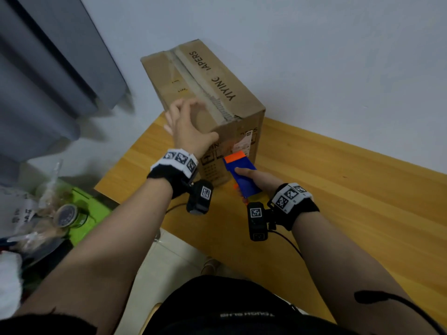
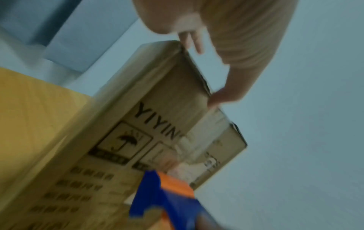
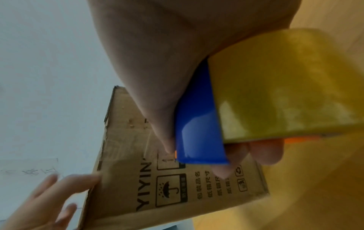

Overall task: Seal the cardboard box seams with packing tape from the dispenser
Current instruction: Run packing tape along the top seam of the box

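A brown cardboard box (image 1: 217, 68) printed YIYING stands on the wooden table (image 1: 338, 189), with old tape along its top seam. My left hand (image 1: 186, 126) lies with relaxed fingers over the box's near left top corner, its thumb against the edge (image 2: 216, 98). My right hand (image 1: 258, 177) grips a blue and orange tape dispenser (image 1: 239, 170) and holds its orange front against the near face of the box. The right wrist view shows the yellowish tape roll (image 3: 285, 85) beside the blue body (image 3: 199, 124) and the box's printed face (image 3: 157, 194). The left wrist view is blurred.
The box stands near the table's left corner, close to the white wall. A grey curtain (image 1: 48, 81) hangs at the left. Below it on the floor are a green container (image 1: 94, 209), plastic bags and a round lid. Bare table stretches to the right.
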